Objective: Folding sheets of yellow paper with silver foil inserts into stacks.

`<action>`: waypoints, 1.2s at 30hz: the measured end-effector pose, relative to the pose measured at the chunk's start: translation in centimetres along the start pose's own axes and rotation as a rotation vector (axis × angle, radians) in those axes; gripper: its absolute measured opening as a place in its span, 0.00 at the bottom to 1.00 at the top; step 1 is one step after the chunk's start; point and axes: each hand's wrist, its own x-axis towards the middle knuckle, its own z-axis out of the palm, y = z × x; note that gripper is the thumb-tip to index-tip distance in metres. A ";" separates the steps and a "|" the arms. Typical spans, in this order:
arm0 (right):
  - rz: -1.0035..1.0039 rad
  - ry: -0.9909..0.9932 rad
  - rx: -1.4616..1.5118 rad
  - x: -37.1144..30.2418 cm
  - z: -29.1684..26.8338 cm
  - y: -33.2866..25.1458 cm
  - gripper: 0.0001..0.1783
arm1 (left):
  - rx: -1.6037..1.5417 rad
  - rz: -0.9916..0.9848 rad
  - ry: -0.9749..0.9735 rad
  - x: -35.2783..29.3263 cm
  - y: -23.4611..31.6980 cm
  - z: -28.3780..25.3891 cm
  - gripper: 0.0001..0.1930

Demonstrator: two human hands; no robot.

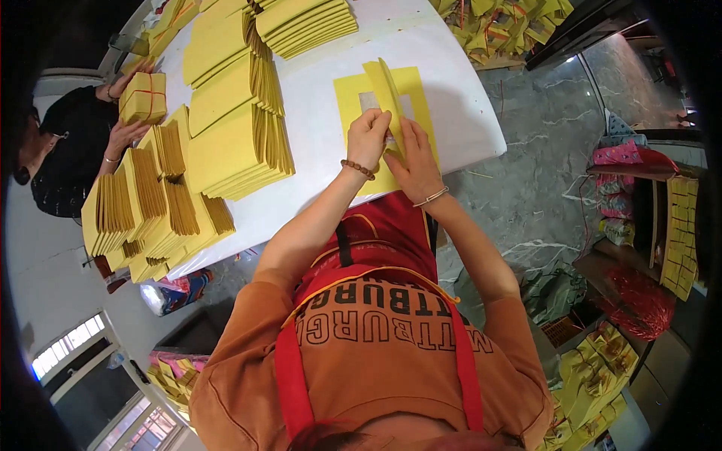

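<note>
A yellow paper sheet (386, 86) stands partly folded up in front of me, on top of another flat yellow sheet (348, 89) at the near edge of the white table. My left hand (367, 137) is closed on the fold, its fingers curled and thumb against the paper. From the right, my right hand (416, 161) grips the lower part of the same paper, fingers along one side and thumb on the other. Whitish patches show on the flat sheet beside the fold. What lies under my palms is hidden.
Stacks of folded yellow paper (233, 146) fill the table's left side. Across there, another person's hands (126, 135) hold a yellow bundle (143, 98) tied with red string. Yellow pieces (511, 30) lie heaped beyond the table (470, 113). Grey marble floor (519, 195) is at right.
</note>
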 end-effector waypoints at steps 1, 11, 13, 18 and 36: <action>-0.007 0.003 0.024 0.1 -0.1 0.1 0.38 | 0.008 0.027 0.013 0.0 -0.2 0.2 0.11; 0.119 -0.031 0.222 0.4 -2.1 0.9 0.38 | 0.113 0.109 0.093 0.1 -1.4 0.4 0.12; 0.132 -0.028 0.239 0.4 -2.3 1.3 0.38 | 0.128 0.111 0.099 0.0 -1.4 0.5 0.12; 0.125 0.002 0.269 0.4 -2.1 1.8 0.37 | 0.144 0.132 0.118 -0.2 -1.2 0.7 0.13; 0.661 0.074 1.133 1.6 -1.3 0.4 0.27 | 0.105 0.174 0.134 -0.2 -1.6 1.1 0.15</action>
